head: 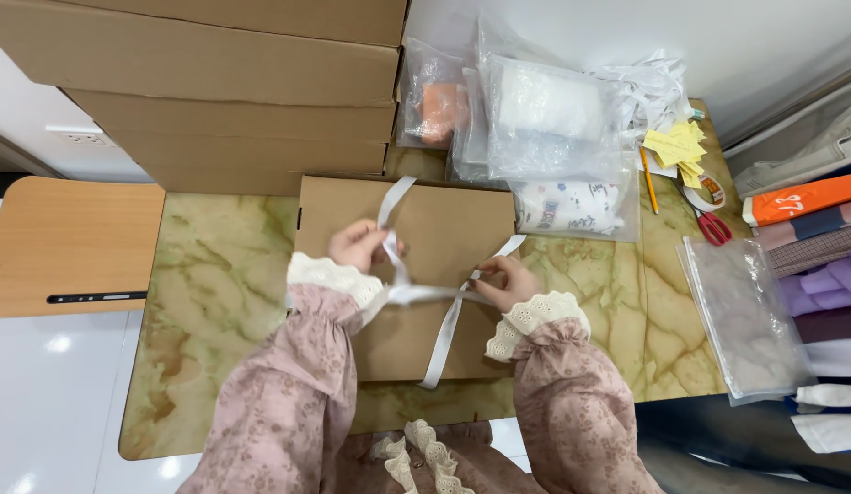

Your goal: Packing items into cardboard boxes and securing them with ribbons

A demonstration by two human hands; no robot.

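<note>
On the flat brown cardboard box [444, 274] at the middle of the green marbled desk [215, 302], the left hand [357, 244] and right hand [506, 279] each pinch, apparently, the soft, limp, light white ribbon [441, 340], best gripped near its crossing.

red scissors [713, 226], pencil [648, 180], stacked cartons [215, 82]

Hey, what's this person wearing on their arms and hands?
Both arms are in loose, puffy dusty-pink sleeves with a faint floral print, gathered at the wrists and ending in cream lace cuffs. The left hand and right hand are bare: no gloves, rings or watch visible.
</note>
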